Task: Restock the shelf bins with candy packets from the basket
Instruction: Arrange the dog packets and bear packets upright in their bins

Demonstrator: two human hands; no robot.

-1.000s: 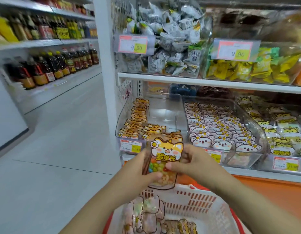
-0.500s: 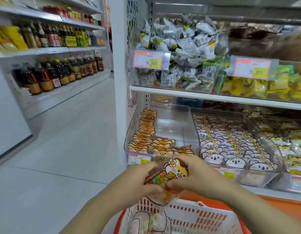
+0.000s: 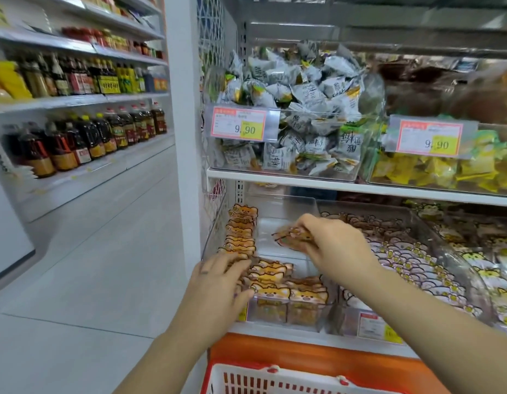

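Pinching a blurred orange cat-faced candy packet [image 3: 292,237], the right hand [image 3: 343,251] hung over the bin [image 3: 278,211]; left hand [image 3: 218,282] lay flat.

We see an orange cat-faced packet [image 3: 291,236], blurred, pinched in our right hand [image 3: 341,251] over the clear bin [image 3: 283,209] holding rows of matching packets [image 3: 270,280]; the red basket [image 3: 275,378] stands below.

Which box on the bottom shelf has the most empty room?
The leftmost bin, with orange animal-face packets, where the right hand holds a packet. Its bare floor shows at the back; the next bin is covered with white-faced packets.
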